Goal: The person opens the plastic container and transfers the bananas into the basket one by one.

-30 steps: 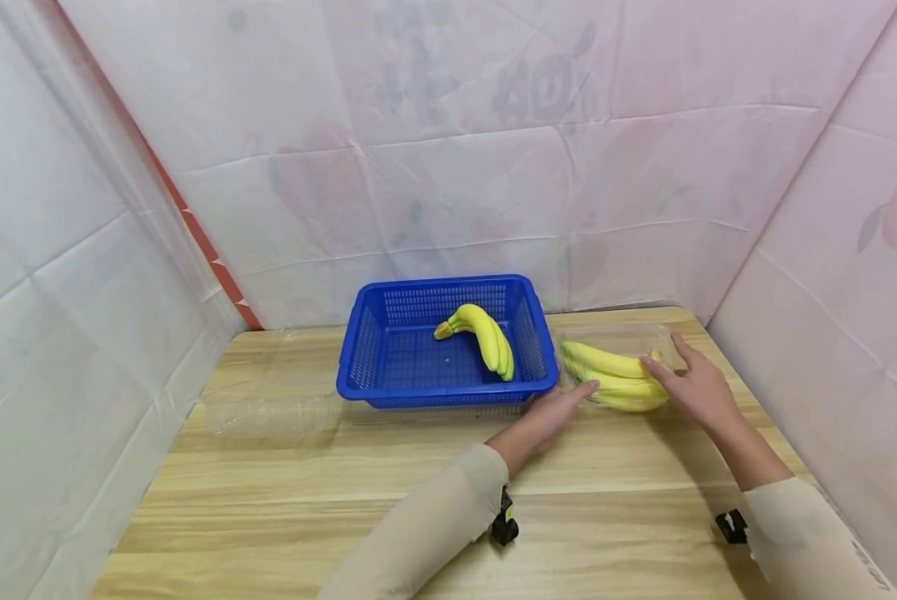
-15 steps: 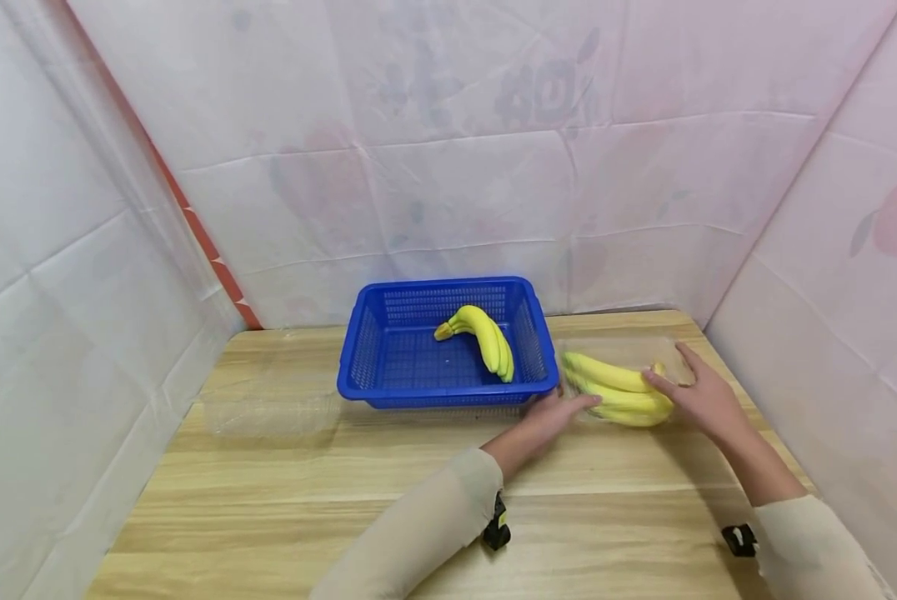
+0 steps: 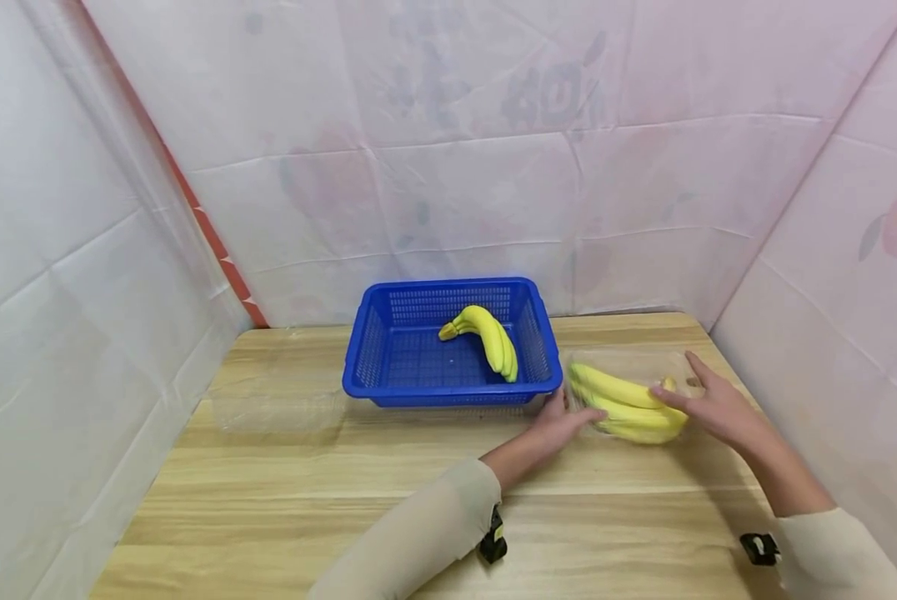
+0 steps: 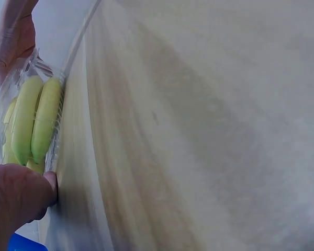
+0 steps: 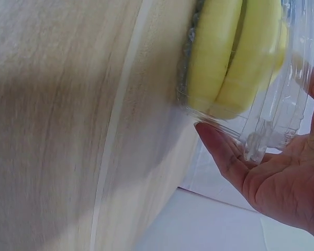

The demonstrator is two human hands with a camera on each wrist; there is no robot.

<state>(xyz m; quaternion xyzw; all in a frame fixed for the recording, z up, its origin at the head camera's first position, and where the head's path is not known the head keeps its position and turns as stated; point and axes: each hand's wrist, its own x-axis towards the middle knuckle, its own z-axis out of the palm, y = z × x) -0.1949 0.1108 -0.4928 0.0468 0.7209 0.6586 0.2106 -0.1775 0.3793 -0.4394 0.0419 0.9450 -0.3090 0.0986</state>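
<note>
A clear plastic clamshell box (image 3: 628,357) holds a bunch of yellow bananas (image 3: 634,408) right of the blue basket. My left hand (image 3: 557,427) grips the box's left end, thumb on the near side, close to the basket's corner. At the other end, my right hand (image 3: 722,410) grips the box with its thumb over the top. The right wrist view shows the fingers of the right hand (image 5: 272,183) around the box's end and lower edge. Through the clear wall, the bananas (image 4: 34,117) show lying side by side in the left wrist view.
A blue plastic basket (image 3: 452,393) stands at the back middle, with another bunch of bananas (image 3: 489,340) inside. Another clear plastic box (image 3: 279,412) stands on the wooden table (image 3: 306,500) at left. Printed sheets (image 3: 448,192) wall in the back and sides.
Both hands have brought the box of bananas a little toward me and slightly right. The basket and its bananas keep their place.
</note>
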